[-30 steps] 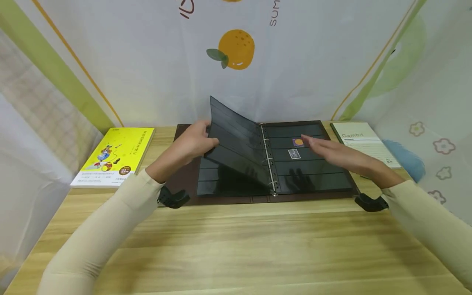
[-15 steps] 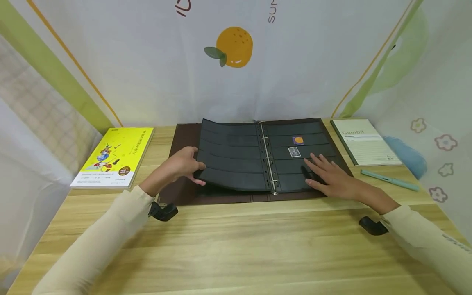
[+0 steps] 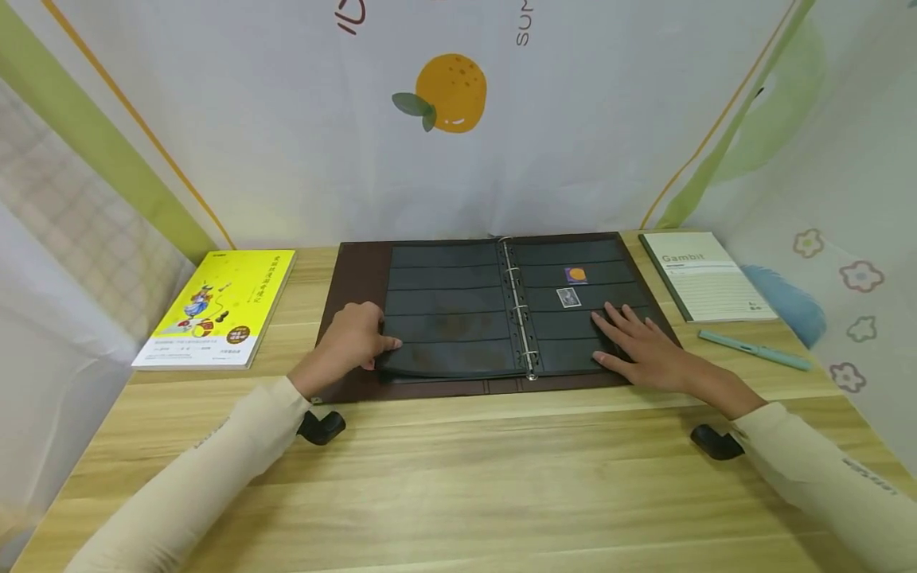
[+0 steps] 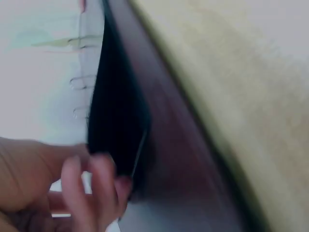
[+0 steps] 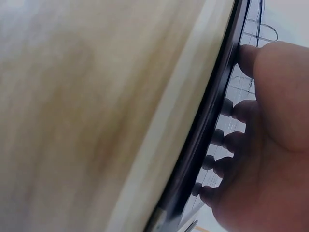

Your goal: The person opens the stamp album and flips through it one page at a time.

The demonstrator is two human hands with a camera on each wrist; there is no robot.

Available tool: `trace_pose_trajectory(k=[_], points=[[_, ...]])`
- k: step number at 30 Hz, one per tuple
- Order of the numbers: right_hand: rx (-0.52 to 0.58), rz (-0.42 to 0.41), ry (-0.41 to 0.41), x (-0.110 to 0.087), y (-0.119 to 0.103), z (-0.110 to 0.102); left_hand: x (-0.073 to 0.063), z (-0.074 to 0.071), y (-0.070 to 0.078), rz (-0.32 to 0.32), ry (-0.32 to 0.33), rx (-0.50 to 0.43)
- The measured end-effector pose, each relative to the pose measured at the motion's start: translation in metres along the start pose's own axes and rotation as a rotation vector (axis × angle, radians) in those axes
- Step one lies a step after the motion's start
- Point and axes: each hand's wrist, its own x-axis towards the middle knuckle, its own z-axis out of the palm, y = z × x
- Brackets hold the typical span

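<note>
A brown ring-binder stamp album (image 3: 351,274) lies spread on the table, with black strip-pocket pages. My left hand (image 3: 353,338) pinches the outer edge of the left page (image 3: 444,306) near its lower corner. In the left wrist view, that black page (image 4: 118,96) stands slightly off the brown cover, thumb on one side and fingers on the other. With fingers spread, my right hand (image 3: 641,348) rests on the lower part of the right page (image 3: 566,350). An orange-and-purple stamp (image 3: 576,275) and a grey stamp (image 3: 569,298) sit in its pockets.
Left of the album is a yellow book (image 3: 218,306). A notebook (image 3: 705,274) marked "Gambit" lies to the right, with a pale teal pen (image 3: 754,349) in front of it. A white curtain (image 3: 301,119) hangs behind the wooden table (image 3: 487,477).
The raised page has swung down to the left and now lies nearly flat, my left hand still at its edge. My right hand has come down onto the right page, uncovering the pen.
</note>
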Motion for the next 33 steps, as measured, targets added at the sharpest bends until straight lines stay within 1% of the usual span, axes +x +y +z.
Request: trace_pose_trajectory(k=[2,3,4,5,6,7,8,10,11,12,13,14,16,20,23,25,28,30,33], points=[[0.003,0.006,-0.006,0.0,0.001,0.001,-0.003,0.005,0.005,0.033,0.076,0.098],[0.006,0.007,-0.007,0.0,0.001,0.001,-0.004,0.007,0.008,0.061,0.112,0.151],[0.009,0.006,-0.005,0.0,0.001,0.001,-0.004,0.009,0.011,0.101,0.141,0.2],[0.013,0.003,-0.002,0.0,0.001,0.001,-0.004,0.011,0.013,0.155,0.162,0.246],[0.015,0.004,-0.001,0.0,0.001,0.0,-0.003,0.013,0.015,0.212,0.161,0.282],[0.017,0.004,0.0,-0.001,0.001,0.0,-0.001,0.015,0.016,0.275,0.137,0.303],[0.019,0.004,0.0,-0.001,0.0,0.0,0.001,0.016,0.017,0.338,0.099,0.31],[0.02,0.001,0.002,-0.001,-0.001,-0.001,0.005,0.02,0.018,0.447,-0.025,0.309],[0.022,-0.003,0.004,-0.001,-0.001,-0.001,0.007,0.021,0.017,0.481,-0.096,0.305],[0.022,-0.004,0.004,-0.002,-0.001,-0.001,0.009,0.023,0.016,0.498,-0.164,0.301],[0.024,-0.006,0.006,-0.002,-0.002,-0.002,0.01,0.025,0.015,0.509,-0.221,0.298],[0.024,-0.007,0.007,-0.002,-0.002,-0.002,0.011,0.028,0.013,0.517,-0.262,0.304],[0.024,-0.008,0.009,-0.003,-0.003,-0.002,0.013,0.032,0.011,0.522,-0.308,0.324],[0.015,0.003,0.005,-0.005,-0.003,-0.005,0.014,0.036,0.01,0.513,-0.339,0.34],[-0.01,0.003,0.028,-0.005,-0.002,-0.011,0.014,0.036,0.012,0.509,-0.357,0.345],[-0.024,0.002,0.053,0.0,0.001,-0.02,0.013,0.034,0.013,0.504,-0.374,0.347],[0.0,0.015,0.067,0.015,0.012,-0.045,0.013,0.032,0.014,0.499,-0.39,0.357],[0.06,0.042,0.047,0.027,0.022,-0.065,0.013,0.032,0.014,0.496,-0.392,0.361],[0.201,0.103,0.009,0.044,0.039,-0.087,0.013,0.033,0.015,0.488,-0.399,0.376]])
